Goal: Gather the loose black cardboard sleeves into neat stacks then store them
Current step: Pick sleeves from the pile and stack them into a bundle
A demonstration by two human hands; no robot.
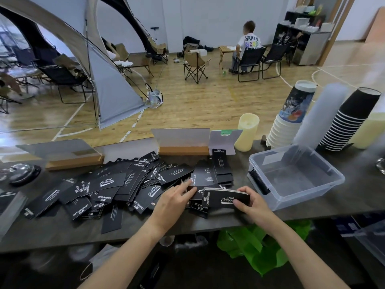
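The black cardboard sleeves (116, 184) look light, thin and flat, stiff enough to keep an edge but easy to bend or crease; their smooth printed faces will probably slide over one another, so a stack needs pinching across its short ends or along both long edges, squared before it is lifted.

The right hand (253, 202) is closed around 1 small stack (226, 199), thumb under the near edge and fingers over the far side, held just above the bench (62, 230) near its front edge. The left hand (174, 200) lies half open just left of that stack, fingertips touching a loose sleeve at the heap's right end; it grips nothing firmly that I can see.

The rest of the sleeves sprawl in a wide heap from the bench's left part to its middle, overlapping at all angles. The clear plastic bin (325, 188) sits just right of the right hand, seemingly empty, a likely place for storing.
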